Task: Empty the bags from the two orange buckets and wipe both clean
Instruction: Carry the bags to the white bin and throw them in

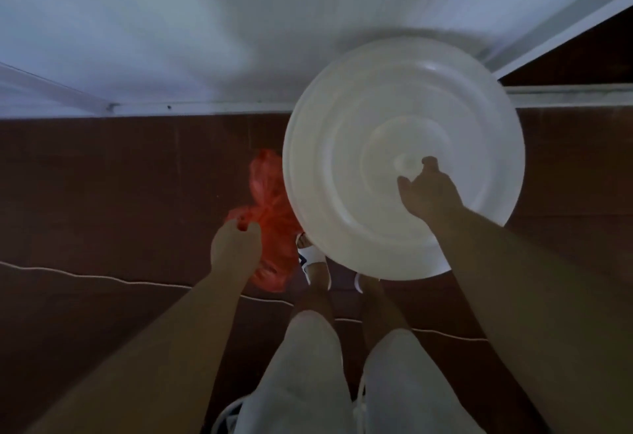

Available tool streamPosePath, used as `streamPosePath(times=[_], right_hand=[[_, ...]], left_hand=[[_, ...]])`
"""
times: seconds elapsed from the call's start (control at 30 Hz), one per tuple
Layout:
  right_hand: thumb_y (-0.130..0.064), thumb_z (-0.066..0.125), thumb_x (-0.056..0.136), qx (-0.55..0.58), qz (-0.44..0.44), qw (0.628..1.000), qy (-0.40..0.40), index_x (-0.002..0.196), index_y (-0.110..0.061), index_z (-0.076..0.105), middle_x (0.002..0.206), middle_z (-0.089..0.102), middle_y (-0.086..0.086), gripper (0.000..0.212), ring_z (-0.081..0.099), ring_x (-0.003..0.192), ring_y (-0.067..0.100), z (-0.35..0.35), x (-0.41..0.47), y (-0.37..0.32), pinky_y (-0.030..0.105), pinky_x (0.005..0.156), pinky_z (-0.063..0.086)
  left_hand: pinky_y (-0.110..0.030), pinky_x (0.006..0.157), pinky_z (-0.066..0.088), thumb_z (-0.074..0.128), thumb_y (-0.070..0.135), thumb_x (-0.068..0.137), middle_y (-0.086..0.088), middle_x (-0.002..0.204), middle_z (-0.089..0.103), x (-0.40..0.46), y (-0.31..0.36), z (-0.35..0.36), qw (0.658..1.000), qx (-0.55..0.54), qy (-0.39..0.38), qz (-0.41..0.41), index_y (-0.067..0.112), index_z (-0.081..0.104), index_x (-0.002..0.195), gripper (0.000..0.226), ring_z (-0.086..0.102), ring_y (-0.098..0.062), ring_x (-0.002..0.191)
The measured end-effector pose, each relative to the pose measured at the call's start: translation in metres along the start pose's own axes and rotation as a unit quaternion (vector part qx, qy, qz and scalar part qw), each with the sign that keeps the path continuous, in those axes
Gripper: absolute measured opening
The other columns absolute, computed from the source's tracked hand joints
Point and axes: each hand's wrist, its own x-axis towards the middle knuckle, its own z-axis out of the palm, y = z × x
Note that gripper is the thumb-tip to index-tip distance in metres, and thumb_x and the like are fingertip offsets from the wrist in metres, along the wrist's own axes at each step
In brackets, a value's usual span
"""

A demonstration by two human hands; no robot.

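My left hand (235, 245) grips the knotted top of an orange-red plastic bag (270, 207), which hangs just above the dark red floor. To the right, my right hand (426, 192) pinches the small centre knob of a large round white lid (402, 156). The lid lies flat and faces up at me, and it hides whatever is beneath it. No orange bucket shows in this view.
A white wall (205, 22) with a pale skirting strip runs across the top. A thin white cord (102, 279) lies across the floor. My legs in light shorts and white sandals (313, 260) stand below the lid. A dark doorway gap (582, 60) opens at top right.
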Motion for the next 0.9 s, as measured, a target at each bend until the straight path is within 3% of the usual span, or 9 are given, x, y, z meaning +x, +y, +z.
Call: streamPosePath(times=[0.13,0.23,0.37,0.67,0.73,0.83,0.9], right_hand=[[-0.052,0.051,0.098,-0.039,-0.01,0.999,0.005,0.156,-0.025,0.011,0.139,0.042,0.026,0.075,0.054,0.118,0.047,0.02,0.032,0.007,0.05,0.098,0.046],[-0.052,0.05,0.099,-0.088,-0.085,0.99,0.067,0.151,-0.028,0.024,0.122,0.052,0.024,0.063,0.06,0.106,0.047,0.033,0.048,0.008,0.049,0.084,0.05],[-0.048,0.049,0.1,-0.13,-0.164,0.969,0.13,0.139,-0.021,0.033,0.098,0.061,0.024,0.051,0.065,0.086,0.046,0.043,0.064,0.015,0.042,0.065,0.045],[-0.037,0.05,0.102,-0.148,-0.231,0.953,0.126,0.134,-0.012,0.034,0.084,0.06,0.023,0.044,0.063,0.081,0.045,0.04,0.074,0.021,0.039,0.063,0.04],[-0.036,0.051,0.101,-0.147,-0.217,0.958,0.12,0.132,-0.013,0.035,0.076,0.052,0.016,0.041,0.064,0.081,0.045,0.037,0.07,0.017,0.039,0.062,0.041],[-0.034,0.052,0.101,-0.147,-0.196,0.963,0.114,0.129,-0.014,0.036,0.076,0.046,0.012,0.038,0.063,0.084,0.047,0.035,0.065,0.018,0.04,0.064,0.042],[-0.033,0.052,0.101,-0.149,-0.191,0.963,0.115,0.126,-0.013,0.036,0.075,0.046,0.013,0.035,0.063,0.083,0.047,0.034,0.058,0.022,0.041,0.063,0.042]], left_hand=[[-0.037,0.079,0.043,0.054,0.028,0.096,-0.001,0.087,0.062,0.03,-0.005,0.028,0.999,0.038,-0.008,0.019,0.015,0.068,0.105,0.021,0.061,-0.029,0.088],[-0.036,0.077,0.041,0.055,0.028,0.096,0.003,0.079,0.059,0.047,-0.009,0.043,0.998,0.063,-0.013,0.029,0.018,0.066,0.101,0.016,0.061,-0.03,0.087],[-0.037,0.077,0.042,0.055,0.031,0.096,-0.003,0.091,0.066,0.064,-0.018,0.057,0.996,0.08,-0.024,0.036,0.016,0.07,0.113,0.027,0.064,-0.032,0.091],[-0.038,0.08,0.043,0.054,0.03,0.096,-0.013,0.104,0.071,0.07,-0.024,0.065,0.993,0.101,-0.037,0.043,0.014,0.071,0.119,0.033,0.061,-0.032,0.091],[-0.038,0.079,0.042,0.055,0.028,0.095,-0.01,0.098,0.068,0.065,-0.025,0.058,0.994,0.094,-0.025,0.044,0.013,0.069,0.114,0.028,0.062,-0.033,0.093],[-0.037,0.076,0.039,0.055,0.028,0.095,0.0,0.08,0.058,0.059,-0.031,0.048,0.994,0.098,-0.016,0.036,0.016,0.062,0.09,0.015,0.058,-0.03,0.085],[-0.036,0.073,0.036,0.056,0.028,0.096,0.003,0.073,0.053,0.054,-0.037,0.038,0.994,0.1,-0.009,0.035,0.017,0.056,0.078,0.021,0.054,-0.028,0.08]])
